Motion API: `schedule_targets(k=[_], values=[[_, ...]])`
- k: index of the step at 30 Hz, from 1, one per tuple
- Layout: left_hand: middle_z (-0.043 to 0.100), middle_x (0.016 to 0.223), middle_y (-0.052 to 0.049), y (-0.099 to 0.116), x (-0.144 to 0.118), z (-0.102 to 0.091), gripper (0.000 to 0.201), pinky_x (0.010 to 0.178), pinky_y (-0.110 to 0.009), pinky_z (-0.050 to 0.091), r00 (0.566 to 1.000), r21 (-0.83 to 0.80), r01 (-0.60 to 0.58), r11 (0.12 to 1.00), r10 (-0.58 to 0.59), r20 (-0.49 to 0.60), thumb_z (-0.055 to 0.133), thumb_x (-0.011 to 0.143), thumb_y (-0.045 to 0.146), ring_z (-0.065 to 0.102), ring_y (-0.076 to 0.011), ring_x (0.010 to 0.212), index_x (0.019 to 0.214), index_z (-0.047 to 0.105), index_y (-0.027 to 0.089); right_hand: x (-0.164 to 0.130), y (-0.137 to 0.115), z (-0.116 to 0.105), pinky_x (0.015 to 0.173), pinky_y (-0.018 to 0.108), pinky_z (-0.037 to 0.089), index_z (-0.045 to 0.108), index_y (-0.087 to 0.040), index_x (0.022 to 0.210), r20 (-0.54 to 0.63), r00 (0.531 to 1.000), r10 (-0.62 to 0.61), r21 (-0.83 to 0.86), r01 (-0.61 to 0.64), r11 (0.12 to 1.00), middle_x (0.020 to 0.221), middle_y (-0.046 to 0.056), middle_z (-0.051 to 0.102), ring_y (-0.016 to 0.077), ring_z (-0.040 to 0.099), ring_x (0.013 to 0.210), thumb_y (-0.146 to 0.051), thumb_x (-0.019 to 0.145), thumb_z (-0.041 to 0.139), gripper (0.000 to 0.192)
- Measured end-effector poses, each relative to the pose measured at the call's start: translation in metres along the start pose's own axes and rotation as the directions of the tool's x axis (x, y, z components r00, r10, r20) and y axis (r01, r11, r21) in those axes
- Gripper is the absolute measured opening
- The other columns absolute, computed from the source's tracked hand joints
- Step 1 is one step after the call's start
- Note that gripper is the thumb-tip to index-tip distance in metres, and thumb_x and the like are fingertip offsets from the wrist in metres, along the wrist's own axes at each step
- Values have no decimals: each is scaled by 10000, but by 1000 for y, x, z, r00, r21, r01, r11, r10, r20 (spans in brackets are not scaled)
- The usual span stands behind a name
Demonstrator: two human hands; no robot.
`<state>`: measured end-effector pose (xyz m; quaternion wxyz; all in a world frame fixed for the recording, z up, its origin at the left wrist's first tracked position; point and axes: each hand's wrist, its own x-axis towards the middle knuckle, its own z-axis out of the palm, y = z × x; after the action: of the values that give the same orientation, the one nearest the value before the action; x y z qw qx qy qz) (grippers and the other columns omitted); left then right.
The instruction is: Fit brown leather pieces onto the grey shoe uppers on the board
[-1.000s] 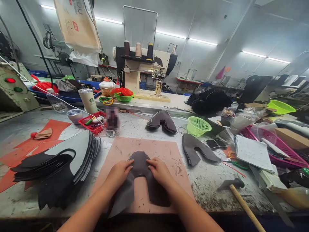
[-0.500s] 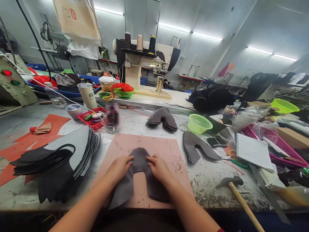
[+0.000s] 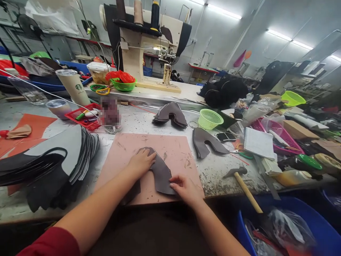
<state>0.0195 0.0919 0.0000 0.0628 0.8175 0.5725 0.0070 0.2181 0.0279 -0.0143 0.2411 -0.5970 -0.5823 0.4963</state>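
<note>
- Dark brown U-shaped leather piece (image 3: 160,170) lies flat on a pink mat (image 3: 176,149), near the front edge of the table (image 3: 221,170).
- Left hand (image 3: 141,163) rests palm-down on the curved top of the piece; fingers spread and flat, pressing on it, not closed round it.
- Right hand (image 3: 186,188) is at the tip of the piece's right leg; fingertips touch its lower edge. Cannot tell whether the edge is pinched or only pressed.
- So the piece sits under the left grip and just ahead of the right grip, spanning the gap between both hands.
- The piece's left leg is mostly hidden behind the left forearm.
- Left of the mat: a thick stack of dark and grey cut pieces (image 3: 53,163), fanned out.
- Behind the mat: a smaller pile of brown cut pieces (image 3: 170,113); one single dark cut piece (image 3: 205,142) to the mat's right.
- A hammer (image 3: 242,185) lies right of the mat, its handle running over the table edge.
- A green basket (image 3: 210,119) stands behind the single piece; a notebook (image 3: 257,142) is farther right.
- A sewing machine (image 3: 144,42) stands at the back, with a Starbucks cup (image 3: 73,87) to its left.
</note>
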Motion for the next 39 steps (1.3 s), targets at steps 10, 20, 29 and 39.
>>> schedule_targets(k=[10,20,29,39], values=[[347,1304,-217,11,0,-1,823,972,-417,236,997,62,-12,998,7,78,506,669,634,271,-361,1214,1284,347,112,-19,-4,-5,709,284,458,613,-189,733,-74,984,-164,-309,134,942,737,22,635,151,579,736,-156,707,534,89],[167,1404,-194,-11,3,-11,1050,1010,-411,154,956,-44,-80,996,89,280,559,512,708,157,-353,1275,1330,245,130,-25,-17,-8,966,371,286,501,-285,1186,448,810,-378,-603,586,541,1310,26,427,198,367,1187,-57,748,399,504],[424,1275,-188,-17,-23,-10,474,880,-395,313,997,206,78,975,-73,-33,308,867,389,447,-298,1098,1259,398,139,-2,-67,-19,798,298,418,607,-229,1063,359,861,-360,-652,507,563,1009,29,651,190,577,921,-201,811,388,336],[432,1192,-317,-3,-28,-22,901,836,-384,348,990,279,79,957,-108,90,457,676,669,466,-370,1041,1252,357,-17,8,-44,2,717,244,411,647,-212,900,199,918,-343,-641,386,663,877,40,620,144,571,802,-349,854,386,298]])
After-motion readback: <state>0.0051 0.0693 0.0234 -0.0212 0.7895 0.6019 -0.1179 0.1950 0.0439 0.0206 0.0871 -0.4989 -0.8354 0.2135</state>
